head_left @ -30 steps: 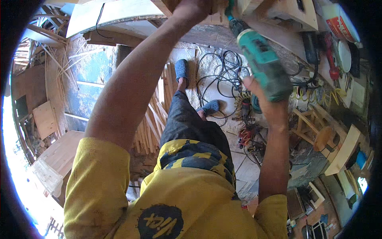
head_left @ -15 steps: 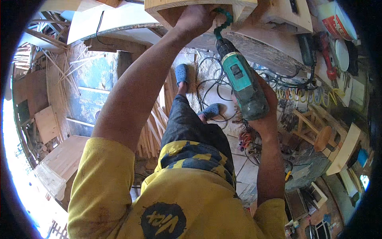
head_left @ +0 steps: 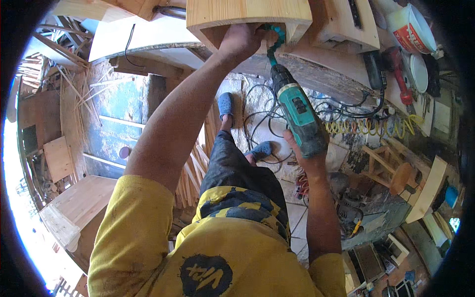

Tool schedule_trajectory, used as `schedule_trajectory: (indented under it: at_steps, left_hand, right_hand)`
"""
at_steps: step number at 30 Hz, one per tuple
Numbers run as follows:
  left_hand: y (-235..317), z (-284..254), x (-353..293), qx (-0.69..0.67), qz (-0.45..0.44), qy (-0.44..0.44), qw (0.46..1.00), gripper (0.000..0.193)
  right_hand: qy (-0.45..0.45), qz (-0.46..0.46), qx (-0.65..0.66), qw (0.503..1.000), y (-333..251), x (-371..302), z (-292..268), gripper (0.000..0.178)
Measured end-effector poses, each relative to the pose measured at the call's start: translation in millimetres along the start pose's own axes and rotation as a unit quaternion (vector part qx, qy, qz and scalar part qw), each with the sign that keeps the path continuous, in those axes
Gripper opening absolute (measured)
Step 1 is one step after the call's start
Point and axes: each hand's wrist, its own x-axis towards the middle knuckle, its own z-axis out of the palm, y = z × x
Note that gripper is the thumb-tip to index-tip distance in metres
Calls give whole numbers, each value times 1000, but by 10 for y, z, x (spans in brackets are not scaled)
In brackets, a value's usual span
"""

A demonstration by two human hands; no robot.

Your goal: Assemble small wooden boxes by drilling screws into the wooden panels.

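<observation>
A pale wooden box stands at the top middle, its hollow end facing me. My left hand reaches into that opening, closed around the far end of a teal segmented flexible drill extension; the box edge and shadow hide some fingertips. From there the extension bends down into the chuck of a teal and black cordless drill. The drill's lower end rests in my right hand, thumb along its left side and the other fingers mostly hidden beneath.
Another wooden box is beside the first on the workbench. A white bucket and a red-handled tool lie to the right. Black cables and a yellow coiled hose hang below; a wooden stool stands right, wood strips left.
The whole view has shifted, showing more of the box top. My right hand and the drill sit slightly lower, while my left hand stays at the opening with the extension.
</observation>
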Motion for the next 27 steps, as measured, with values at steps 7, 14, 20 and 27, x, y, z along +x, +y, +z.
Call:
schedule_trajectory:
  at_steps: [7, 14, 20, 27]
  left_hand:
    - [-67, 46, -25, -7, -41, 31, 999, 29]
    - [113, -103, -117, -96, -159, 32, 982, 29]
    - [35, -25, -181, -52, -126, 95, 986, 26]
    - [10, -43, -170, -98, -159, 91, 978, 31]
  right_hand:
    - [50, 106, 88, 989, 233, -135, 49, 31]
    - [92, 106, 92, 986, 304, -32, 28, 22]
    - [132, 203, 174, 954, 333, -1, 118, 18]
    - [108, 197, 211, 951, 298, 59, 15, 20]
